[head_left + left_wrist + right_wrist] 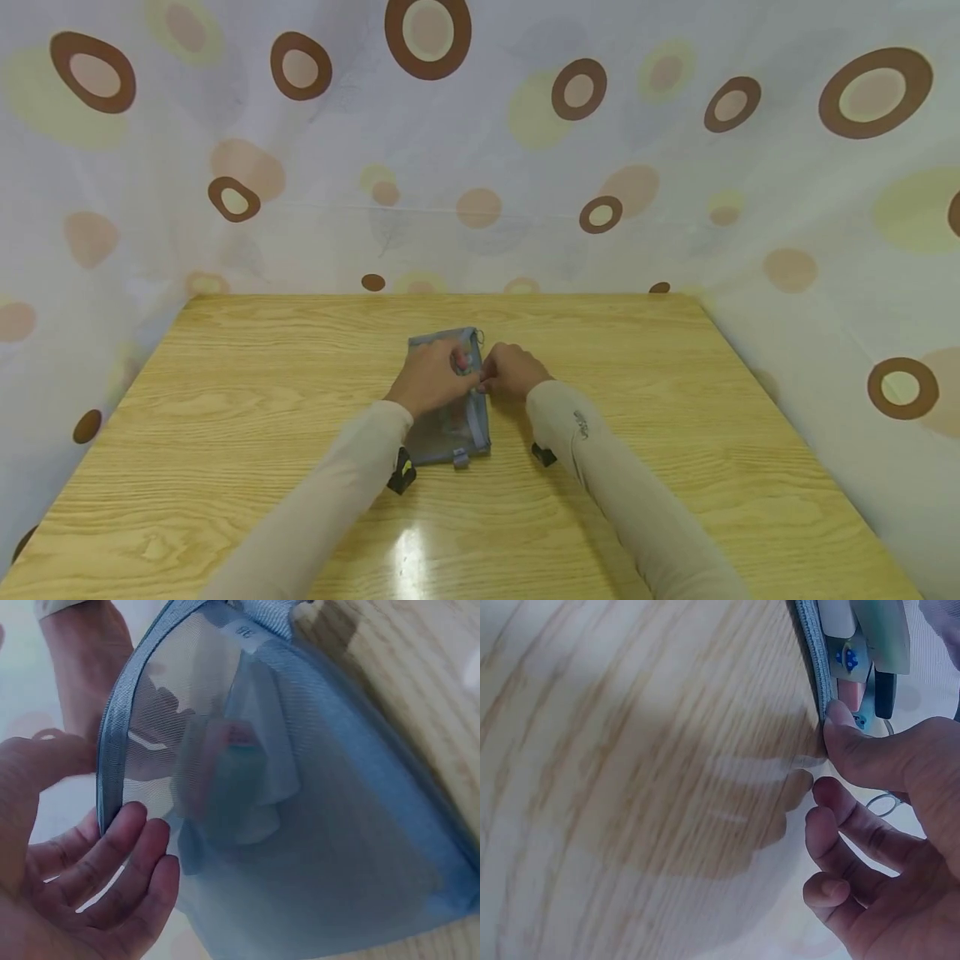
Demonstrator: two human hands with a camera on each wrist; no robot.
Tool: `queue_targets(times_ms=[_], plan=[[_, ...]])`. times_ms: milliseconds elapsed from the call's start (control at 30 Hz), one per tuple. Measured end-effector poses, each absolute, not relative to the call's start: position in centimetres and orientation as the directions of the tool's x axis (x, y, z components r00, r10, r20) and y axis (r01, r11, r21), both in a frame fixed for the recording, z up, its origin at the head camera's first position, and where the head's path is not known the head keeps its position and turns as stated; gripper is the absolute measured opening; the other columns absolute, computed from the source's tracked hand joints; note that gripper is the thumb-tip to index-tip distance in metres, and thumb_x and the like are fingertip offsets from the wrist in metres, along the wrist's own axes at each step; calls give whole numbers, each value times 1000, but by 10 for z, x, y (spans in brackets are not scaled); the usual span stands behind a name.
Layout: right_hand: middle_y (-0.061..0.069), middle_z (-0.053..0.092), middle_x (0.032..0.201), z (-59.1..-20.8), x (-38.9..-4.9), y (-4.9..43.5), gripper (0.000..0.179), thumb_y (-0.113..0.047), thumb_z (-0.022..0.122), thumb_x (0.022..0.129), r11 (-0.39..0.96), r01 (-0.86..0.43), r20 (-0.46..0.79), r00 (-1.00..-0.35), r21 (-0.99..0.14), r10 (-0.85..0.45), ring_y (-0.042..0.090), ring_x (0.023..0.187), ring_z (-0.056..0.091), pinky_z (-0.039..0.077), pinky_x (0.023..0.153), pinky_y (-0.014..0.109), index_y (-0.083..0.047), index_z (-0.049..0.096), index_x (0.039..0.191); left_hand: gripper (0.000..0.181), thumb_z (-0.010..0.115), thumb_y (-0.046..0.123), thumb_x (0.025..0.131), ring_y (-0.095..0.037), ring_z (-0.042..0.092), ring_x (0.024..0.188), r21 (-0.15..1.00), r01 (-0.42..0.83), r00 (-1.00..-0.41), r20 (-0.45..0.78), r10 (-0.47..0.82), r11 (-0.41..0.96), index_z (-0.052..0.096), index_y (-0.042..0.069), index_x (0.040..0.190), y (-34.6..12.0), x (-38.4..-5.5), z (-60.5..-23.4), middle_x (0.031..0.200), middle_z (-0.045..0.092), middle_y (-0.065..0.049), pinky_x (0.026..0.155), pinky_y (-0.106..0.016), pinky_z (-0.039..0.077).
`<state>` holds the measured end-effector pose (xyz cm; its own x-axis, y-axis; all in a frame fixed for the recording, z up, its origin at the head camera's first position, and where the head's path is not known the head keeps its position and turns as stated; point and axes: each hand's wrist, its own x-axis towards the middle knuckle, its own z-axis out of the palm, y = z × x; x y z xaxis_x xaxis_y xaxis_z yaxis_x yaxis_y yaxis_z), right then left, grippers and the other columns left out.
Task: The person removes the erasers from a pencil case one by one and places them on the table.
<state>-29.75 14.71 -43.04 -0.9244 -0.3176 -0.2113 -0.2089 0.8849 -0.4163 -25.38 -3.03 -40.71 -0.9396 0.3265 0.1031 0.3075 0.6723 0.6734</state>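
Observation:
A blue-grey mesh pouch (442, 437) with a zip edge lies on the table. My left hand (435, 375) reaches over it and holds its zip edge (112, 750) between thumb and fingers, the mouth spread apart. On the opposite edge, my right hand (513, 372) pinches the zip tape (821, 671), the thumb lying on its inner side. Inside the pouch, the right wrist view shows a pale green block (881, 634), a pink piece (849, 694) and a black piece (885, 695). Their exact kinds are unclear; the mesh blurs them in the left wrist view.
The pouch lies on a wood-grain table (262, 375). A metal ring (480, 337) hangs at its far corner and a fabric tab (461, 458) at its near end. Patterned cloth (480, 150) stands behind the table and along both sides.

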Motion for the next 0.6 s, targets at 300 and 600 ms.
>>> queue_targets(times_ms=[300,600], plan=[[0,77,91,-429,-298,145,7,-18,82,87,898,-197,-223,-927,-393,-301,23,91,72,59,87,44,-12,80,90,17,61,2,90,-14,50,58,676,358,-896,54,441,645,64,5,106,-39,-253,-394,71,59,-1,56,-29,44],[0,77,94,-427,-296,144,7,-19,81,89,901,-196,-229,-926,-387,-299,25,93,71,58,87,47,-12,80,91,20,70,13,90,-17,66,67,664,226,-962,38,270,713,80,3,105,-55,-254,-386,95,75,-9,62,-32,59]])
